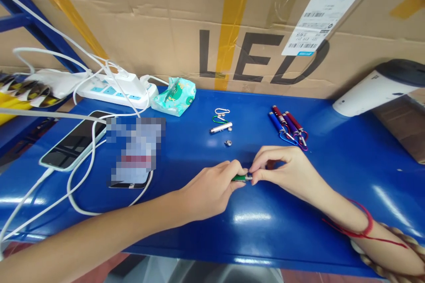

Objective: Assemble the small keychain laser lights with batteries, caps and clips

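Note:
My left hand (212,188) is closed round a small green tube (239,177) above the blue table. At the tube's silver end, the thumb and index finger of my right hand (282,168) are pinched together. Beyond my hands lie a silver tube (221,128), a green carabiner clip (219,119), a silver clip (222,111) and a small shiny metal part (228,143). Farther right, several red, blue and purple tubes (288,124) with clips lie in a group.
On the left are a phone (75,141), a second phone with a blurred screen (136,154), white cables and a power strip (116,90). A green tissue pack (175,96) is beside it. A white cup (375,88) lies tilted at the right; a large carton (166,22) stands behind.

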`<state>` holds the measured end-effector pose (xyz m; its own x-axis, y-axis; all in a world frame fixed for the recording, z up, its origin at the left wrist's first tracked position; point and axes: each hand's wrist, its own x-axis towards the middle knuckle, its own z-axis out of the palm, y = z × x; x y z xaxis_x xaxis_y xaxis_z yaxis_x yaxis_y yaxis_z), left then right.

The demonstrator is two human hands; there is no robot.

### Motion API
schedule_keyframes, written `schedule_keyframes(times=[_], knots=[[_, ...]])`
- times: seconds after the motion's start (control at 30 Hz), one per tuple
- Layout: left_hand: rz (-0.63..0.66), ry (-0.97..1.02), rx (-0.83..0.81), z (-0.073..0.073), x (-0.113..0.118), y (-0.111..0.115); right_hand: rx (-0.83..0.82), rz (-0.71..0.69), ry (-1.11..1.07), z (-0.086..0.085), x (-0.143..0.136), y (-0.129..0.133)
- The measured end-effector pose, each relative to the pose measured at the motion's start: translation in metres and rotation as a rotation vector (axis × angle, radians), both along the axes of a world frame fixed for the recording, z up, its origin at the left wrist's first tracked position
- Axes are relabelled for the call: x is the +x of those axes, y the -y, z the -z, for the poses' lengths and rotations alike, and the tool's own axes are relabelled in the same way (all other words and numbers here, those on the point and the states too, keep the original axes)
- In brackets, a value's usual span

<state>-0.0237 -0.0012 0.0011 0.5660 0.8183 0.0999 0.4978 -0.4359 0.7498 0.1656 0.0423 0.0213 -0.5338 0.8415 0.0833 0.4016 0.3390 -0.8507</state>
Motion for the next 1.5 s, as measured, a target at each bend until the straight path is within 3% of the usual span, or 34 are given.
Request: schedule_keyframes(times=[0.4,0.67,0.83,1.03,1.2,1.37,1.5], knots=[[-0.004,-0.078,0.089,0.0027,0.0010,-0.0015,0.100,-0.160,0.032,0.0012,0.0059,-0.0009],[-0.106,0.008,0.137,0.0027,0.0009,-0.0018,0.137,-0.078,-0.059,0.0014,0.0035,-0.0004],[-0.102,0.038,0.159,0.0034,0.0012,0.0004,0.002,0.012,-0.094,-0.0036,0.0020,0.0015],[-0.156,0.092,0.315,0.0031,0.0014,0.0005,-0.153,0.058,-0.171,-0.0045,0.0000,0.0008],[-0.144,0.087,0.291,-0.0019,0.0022,-0.0010,-0.265,0.061,-0.192,-0.0012,0.0015,0.0007],[-0.120,0.054,0.250,-0.0046,0.0021,-0.0006,-0.226,0.046,-0.177,-0.0028,0.0018,0.0017],[-0.090,0.037,0.244,-0.0039,0.0003,-0.0019,-0.085,0.042,-0.102,-0.0055,0.0005,0.0023]])
